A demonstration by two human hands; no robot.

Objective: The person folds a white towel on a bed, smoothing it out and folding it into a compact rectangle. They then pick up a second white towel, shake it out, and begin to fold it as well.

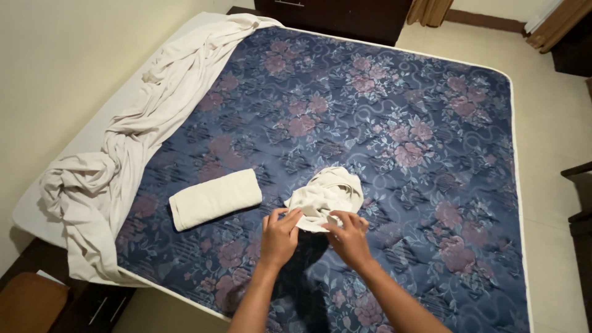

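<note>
A crumpled cream cloth [327,194] lies on a bare mattress [382,111] with a dark blue floral cover. My left hand [279,237] pinches the cloth's near edge on the left. My right hand [350,237] grips the same edge just to the right. Both forearms reach in from the bottom of the view. A folded cream towel [214,198] lies flat on the mattress to the left of my hands, apart from the cloth.
A rumpled pale sheet [132,132] is bunched along the mattress's left side against the wall. Dark wooden furniture [336,15] stands beyond the far end. A brown stool [28,302] sits at bottom left. Tiled floor [555,123] runs along the right.
</note>
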